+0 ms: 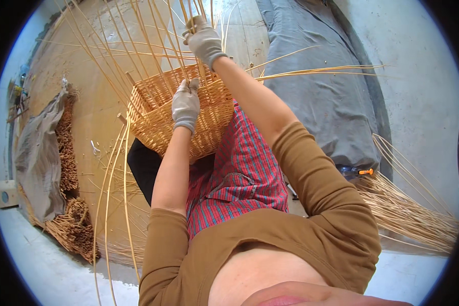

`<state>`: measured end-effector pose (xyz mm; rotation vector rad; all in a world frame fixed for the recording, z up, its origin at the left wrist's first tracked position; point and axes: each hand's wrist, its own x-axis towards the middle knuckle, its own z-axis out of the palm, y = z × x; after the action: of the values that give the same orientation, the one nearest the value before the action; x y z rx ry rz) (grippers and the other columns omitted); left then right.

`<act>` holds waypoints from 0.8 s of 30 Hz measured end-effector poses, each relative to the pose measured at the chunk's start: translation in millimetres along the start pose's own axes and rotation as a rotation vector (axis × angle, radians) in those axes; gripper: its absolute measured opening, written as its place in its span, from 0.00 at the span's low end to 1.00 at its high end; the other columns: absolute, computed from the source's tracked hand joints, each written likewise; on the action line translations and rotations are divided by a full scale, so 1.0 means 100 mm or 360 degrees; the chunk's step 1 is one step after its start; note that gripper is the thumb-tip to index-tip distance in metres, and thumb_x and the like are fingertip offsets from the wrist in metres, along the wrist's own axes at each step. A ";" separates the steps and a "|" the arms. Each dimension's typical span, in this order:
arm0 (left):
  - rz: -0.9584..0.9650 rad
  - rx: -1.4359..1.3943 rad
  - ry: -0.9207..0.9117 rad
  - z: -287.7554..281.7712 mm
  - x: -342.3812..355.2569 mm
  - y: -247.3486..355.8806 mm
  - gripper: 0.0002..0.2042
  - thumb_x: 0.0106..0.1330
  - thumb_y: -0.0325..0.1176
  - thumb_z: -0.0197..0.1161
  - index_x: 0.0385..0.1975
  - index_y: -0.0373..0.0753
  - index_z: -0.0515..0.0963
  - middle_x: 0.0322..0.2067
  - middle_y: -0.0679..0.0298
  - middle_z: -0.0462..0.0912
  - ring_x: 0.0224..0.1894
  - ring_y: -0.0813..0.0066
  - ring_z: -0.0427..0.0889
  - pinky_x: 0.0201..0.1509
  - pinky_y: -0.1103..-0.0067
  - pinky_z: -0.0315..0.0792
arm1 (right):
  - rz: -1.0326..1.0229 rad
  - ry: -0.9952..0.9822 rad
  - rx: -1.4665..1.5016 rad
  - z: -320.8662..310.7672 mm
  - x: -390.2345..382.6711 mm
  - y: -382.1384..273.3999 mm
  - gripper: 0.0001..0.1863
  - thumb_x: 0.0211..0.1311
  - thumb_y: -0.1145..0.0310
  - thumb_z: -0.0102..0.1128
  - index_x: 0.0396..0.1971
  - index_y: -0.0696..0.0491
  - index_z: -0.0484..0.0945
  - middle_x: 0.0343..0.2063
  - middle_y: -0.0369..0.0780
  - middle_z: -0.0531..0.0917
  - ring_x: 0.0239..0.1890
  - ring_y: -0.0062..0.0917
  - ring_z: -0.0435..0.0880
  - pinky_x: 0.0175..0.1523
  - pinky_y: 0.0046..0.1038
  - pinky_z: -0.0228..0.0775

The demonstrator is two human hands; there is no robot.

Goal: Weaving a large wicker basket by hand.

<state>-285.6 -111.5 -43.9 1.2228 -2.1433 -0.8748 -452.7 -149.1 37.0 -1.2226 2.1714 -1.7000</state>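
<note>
A woven wicker basket rests tilted on my lap, its long upright rods fanning out above the rim. My left hand, in a pale work glove, is closed at the near rim, its fingertips pressed on a rod there. Higher up, my right hand, also gloved, is closed around upper parts of the wicker rods beyond the basket. How many rods it grips is hidden by the fingers. Several loose rod ends stick out sideways to the right, and others hang down at the left.
A red plaid cloth covers my lap. To the right lie a long grey cloth cover, an orange-handled tool and a spread bundle of rods. At left, bundled rods lie under a grey cloth; scraps litter the floor.
</note>
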 end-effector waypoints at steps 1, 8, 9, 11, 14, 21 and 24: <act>-0.0102 0.0034 0.0045 -0.12 -0.03 -0.30 0.19 0.74 0.49 0.56 0.45 0.37 0.79 0.37 0.50 0.85 0.41 0.46 0.82 0.43 0.63 0.72 | -0.0096 -0.0091 -0.0277 0.24 -0.26 -0.27 0.19 0.64 0.63 0.59 0.54 0.53 0.73 0.34 0.49 0.86 0.42 0.50 0.85 0.47 0.40 0.77; -0.0117 -0.0294 -0.0262 -0.43 -0.07 -0.30 0.16 0.71 0.46 0.64 0.34 0.37 0.75 0.22 0.64 0.74 0.25 0.71 0.69 0.36 0.74 0.70 | 0.0109 0.0029 0.0063 -0.75 -1.62 0.14 0.22 0.66 0.70 0.59 0.60 0.53 0.73 0.37 0.47 0.87 0.42 0.40 0.86 0.47 0.30 0.79; -0.0154 -0.0471 -0.0283 -0.45 -0.03 -0.26 0.14 0.71 0.44 0.64 0.34 0.37 0.74 0.22 0.65 0.75 0.22 0.73 0.69 0.31 0.74 0.69 | 0.0589 0.0025 0.0128 -0.88 -1.89 0.16 0.22 0.65 0.71 0.60 0.59 0.53 0.74 0.37 0.46 0.87 0.42 0.38 0.87 0.46 0.28 0.79; -0.0230 -0.0789 -0.0399 -0.44 -0.08 -0.18 0.11 0.72 0.39 0.63 0.35 0.39 0.74 0.22 0.66 0.75 0.16 0.76 0.68 0.21 0.75 0.66 | 0.0138 0.0094 0.0066 -0.82 -1.94 -0.02 0.22 0.62 0.68 0.63 0.57 0.53 0.76 0.39 0.44 0.87 0.45 0.37 0.86 0.51 0.31 0.77; -0.0283 -0.1086 -0.0434 -0.45 -0.22 -0.10 0.09 0.74 0.40 0.60 0.40 0.40 0.74 0.21 0.66 0.76 0.09 0.76 0.69 0.10 0.76 0.62 | -0.0562 0.0152 -0.0736 -0.44 -1.85 -0.21 0.24 0.56 0.60 0.67 0.52 0.53 0.79 0.44 0.40 0.86 0.53 0.34 0.82 0.61 0.40 0.69; -0.0287 -0.0474 -0.0023 -0.36 -0.16 -0.25 0.11 0.74 0.36 0.54 0.38 0.40 0.83 0.26 0.57 0.85 0.15 0.70 0.80 0.30 0.71 0.76 | -0.0699 -0.0262 -0.1482 -0.25 -1.77 -0.04 0.27 0.47 0.49 0.68 0.46 0.48 0.83 0.48 0.37 0.85 0.57 0.31 0.78 0.63 0.44 0.62; -0.0359 -0.0412 -0.0163 -0.43 -0.21 -0.05 0.11 0.75 0.37 0.54 0.40 0.41 0.82 0.25 0.59 0.84 0.14 0.71 0.79 0.25 0.72 0.74 | -0.0621 -0.0305 -0.1708 -0.24 -1.61 -0.15 0.18 0.50 0.54 0.65 0.39 0.47 0.85 0.37 0.34 0.86 0.48 0.30 0.80 0.55 0.43 0.65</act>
<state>-243.6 -106.7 -21.7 1.3237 -1.9172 -1.2928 -351.4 -26.8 -0.4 -1.9897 2.8977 -0.2925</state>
